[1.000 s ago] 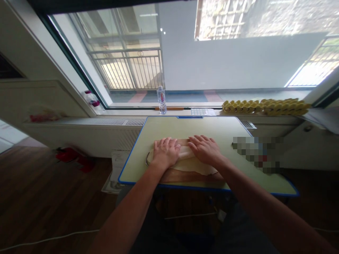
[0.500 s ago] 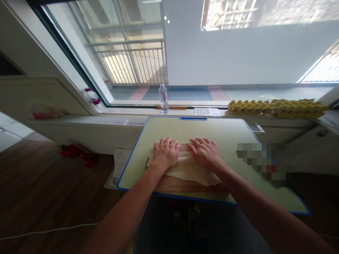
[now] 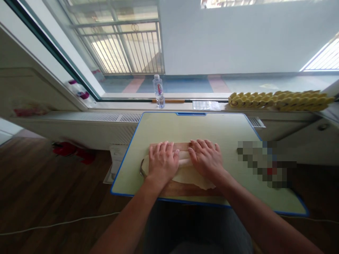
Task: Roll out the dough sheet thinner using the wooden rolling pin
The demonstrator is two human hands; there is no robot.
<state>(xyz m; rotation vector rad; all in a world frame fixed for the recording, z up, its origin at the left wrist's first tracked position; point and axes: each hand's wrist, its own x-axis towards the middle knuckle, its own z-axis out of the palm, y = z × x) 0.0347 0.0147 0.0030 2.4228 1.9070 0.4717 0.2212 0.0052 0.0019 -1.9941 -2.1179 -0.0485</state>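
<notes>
A thin sheet of pale dough [image 3: 185, 175] lies on a wooden board [image 3: 182, 189]. Across the dough, between my hands, runs a pale rounded ridge [image 3: 184, 162]; whether it is rolled-up dough or a covered pin I cannot tell. My left hand [image 3: 162, 160] rests palm down on its left part, fingers stretched toward the board's far edge. On the right part my right hand [image 3: 206, 157] lies the same way, fingers extended and slightly apart. A dark curved handle [image 3: 142, 168] sticks out at the board's left side. What lies under both palms is hidden.
The board sits on a pale green table [image 3: 212, 127] with blue edging. Beyond it, the window sill holds a clear bottle [image 3: 159, 92], a white card [image 3: 205, 105] and yellow wavy material [image 3: 278, 100]. A blurred-out patch [image 3: 265, 165] covers something on the table's right.
The view has tilted down slightly. My left hand's fingers are straighter, and more of the board's far left corner shows beside them. Both hands stay on the dough.
</notes>
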